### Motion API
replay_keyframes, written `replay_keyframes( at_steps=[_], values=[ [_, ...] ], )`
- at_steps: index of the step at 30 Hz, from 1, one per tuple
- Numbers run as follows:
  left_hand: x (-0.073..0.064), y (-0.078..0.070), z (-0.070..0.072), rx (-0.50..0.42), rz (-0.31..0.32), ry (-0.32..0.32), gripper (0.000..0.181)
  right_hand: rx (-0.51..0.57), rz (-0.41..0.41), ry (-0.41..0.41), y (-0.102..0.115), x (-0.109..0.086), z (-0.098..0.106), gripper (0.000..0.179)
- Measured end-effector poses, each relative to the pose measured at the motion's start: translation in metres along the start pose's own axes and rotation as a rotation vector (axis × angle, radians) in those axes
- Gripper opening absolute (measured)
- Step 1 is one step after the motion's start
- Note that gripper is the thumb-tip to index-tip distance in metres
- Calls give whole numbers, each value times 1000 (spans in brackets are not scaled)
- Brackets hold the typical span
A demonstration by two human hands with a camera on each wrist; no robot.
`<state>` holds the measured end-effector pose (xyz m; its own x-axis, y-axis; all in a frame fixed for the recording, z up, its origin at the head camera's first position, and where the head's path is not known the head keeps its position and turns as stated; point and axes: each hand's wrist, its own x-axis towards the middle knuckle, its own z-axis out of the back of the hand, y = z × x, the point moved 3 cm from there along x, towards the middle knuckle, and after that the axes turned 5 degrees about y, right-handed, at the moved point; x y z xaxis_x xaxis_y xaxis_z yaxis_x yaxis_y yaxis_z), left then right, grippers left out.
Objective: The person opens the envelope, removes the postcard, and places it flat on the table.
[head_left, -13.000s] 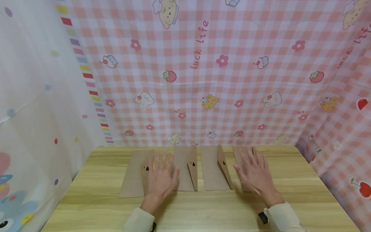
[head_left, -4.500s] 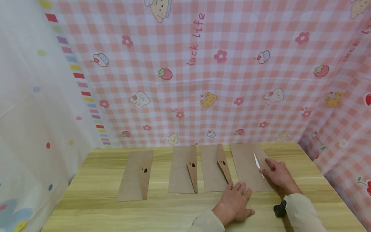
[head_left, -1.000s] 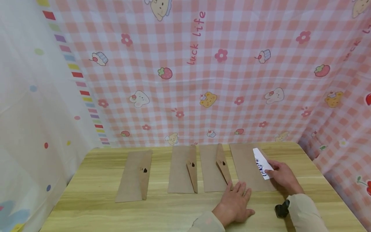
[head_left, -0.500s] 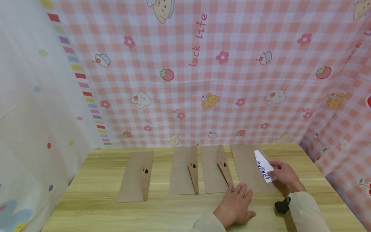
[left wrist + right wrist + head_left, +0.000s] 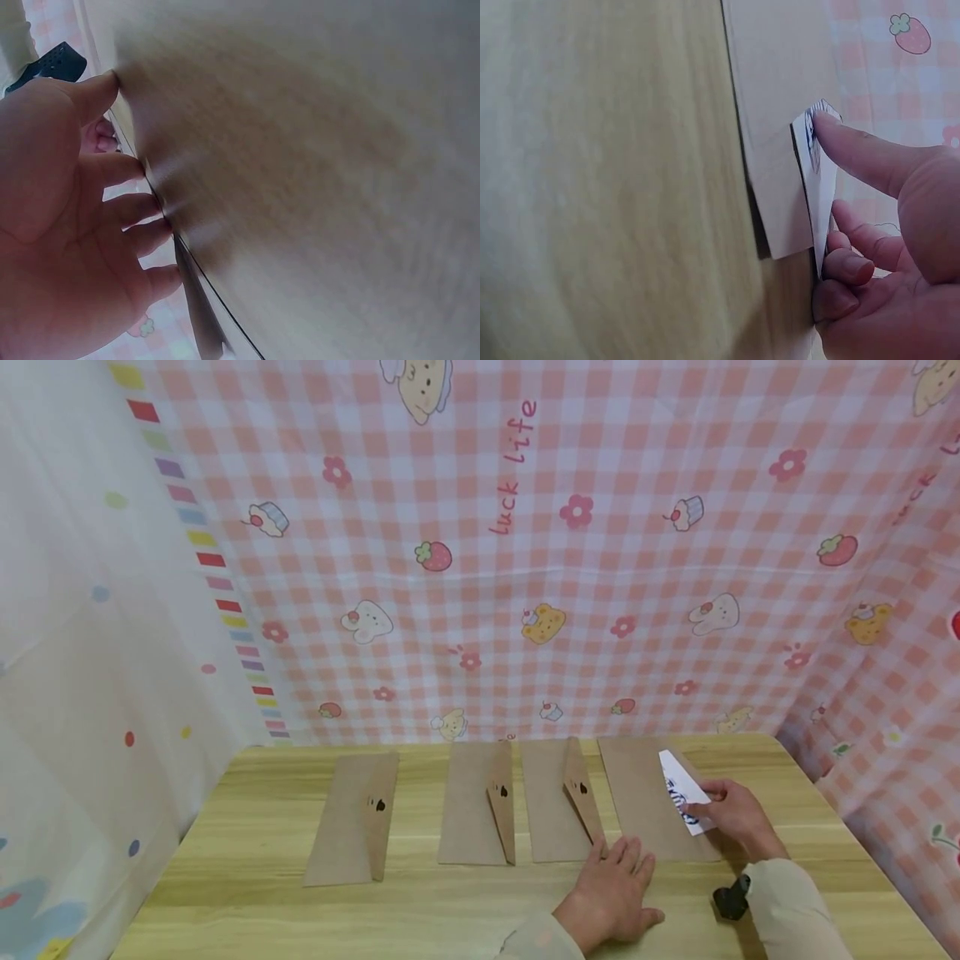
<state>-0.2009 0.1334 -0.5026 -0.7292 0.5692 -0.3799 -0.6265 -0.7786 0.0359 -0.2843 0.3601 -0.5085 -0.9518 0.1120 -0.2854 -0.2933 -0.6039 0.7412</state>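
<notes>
My right hand [image 5: 738, 818] pinches a white piece of paper [image 5: 681, 792] with dark blue print. It stands at the right part of the rightmost brown envelope [image 5: 637, 802], whose flap is folded out. In the right wrist view the thumb lies on the paper's [image 5: 821, 180] printed face and curled fingers are behind it. I cannot tell how much paper is inside the envelope. My left hand [image 5: 611, 889] rests on the table with fingers straight, the fingertips by the near right corner of the third envelope [image 5: 551, 810]. The left wrist view shows its palm and fingertips [image 5: 154, 236] at the table surface.
Two more brown envelopes, one at the far left [image 5: 337, 827] and one left of centre [image 5: 468, 810], lie with flaps on their right sides bearing a small black mark. A wooden table [image 5: 420, 918] carries everything. A pink checked cloth [image 5: 480, 610] hangs behind.
Both hands have left their flat positions. The left shifted right; the right opened the rightmost envelope's flap. The white paper showed first as a sliver, then broader with its print visible; it barely moves now.
</notes>
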Motion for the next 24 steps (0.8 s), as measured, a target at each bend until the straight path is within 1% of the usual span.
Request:
replay_keyframes(
  at_steps=[6, 11, 18, 24],
  values=[
    [0, 0, 0, 8, 3, -3, 70, -5, -46, 5, 4, -3, 2, 69],
    [-1, -1, 0, 21, 12, -9, 70, -12, -57, 5, 5, -3, 3, 70],
    [0, 0, 0, 13, 12, -2, 69, -7, -44, 0, 4, -2, 5, 71],
    [0, -1, -1, 25, 16, -13, 69, 13, -38, 0, 3, -5, 5, 73]
  ],
)
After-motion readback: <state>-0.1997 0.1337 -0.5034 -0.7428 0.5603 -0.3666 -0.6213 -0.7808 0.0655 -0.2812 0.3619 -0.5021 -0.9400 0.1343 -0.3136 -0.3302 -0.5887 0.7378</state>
